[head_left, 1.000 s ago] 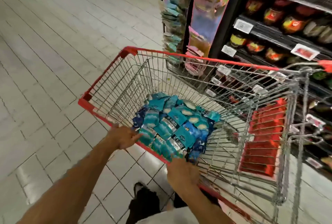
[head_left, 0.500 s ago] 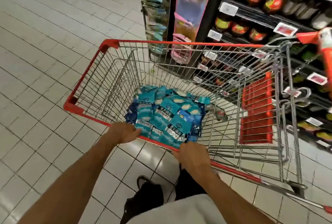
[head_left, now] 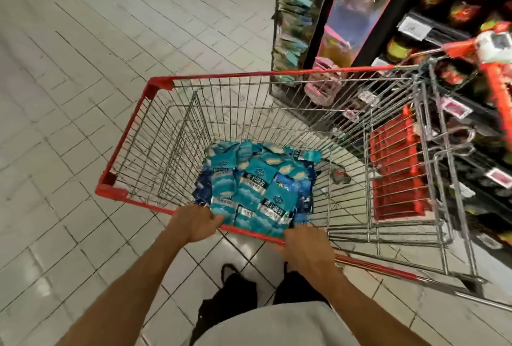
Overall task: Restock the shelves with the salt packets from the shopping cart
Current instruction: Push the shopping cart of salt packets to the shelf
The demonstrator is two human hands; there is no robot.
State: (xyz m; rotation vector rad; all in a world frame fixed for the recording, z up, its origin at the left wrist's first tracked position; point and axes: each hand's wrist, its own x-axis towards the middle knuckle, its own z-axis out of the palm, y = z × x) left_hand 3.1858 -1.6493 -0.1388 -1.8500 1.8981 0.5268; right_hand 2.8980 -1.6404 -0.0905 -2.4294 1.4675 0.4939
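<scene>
A wire shopping cart (head_left: 130, 135) with a red rim stands in front of me on the tiled floor. A heap of several teal and blue salt packets (head_left: 256, 187) lies in its near end. My left hand (head_left: 194, 223) grips the cart's near red rim, fingers curled over it beside the packets. My right hand (head_left: 303, 243) grips the same rim further right. The dark shelves (head_left: 454, 27) with jars and price tags stand along the right side, behind the cart.
A hanging display rack (head_left: 291, 21) of small packets and a pink panel stand at the shelf end, just beyond the cart's far side. The cart's red child seat flap (head_left: 396, 168) and red handle (head_left: 498, 82) are at the right. Open tiled floor (head_left: 83, 96) lies to the left.
The cart has swung anticlockwise and slid right in view, its handle end closer to the shelves. Both hands have stayed on the near rim.
</scene>
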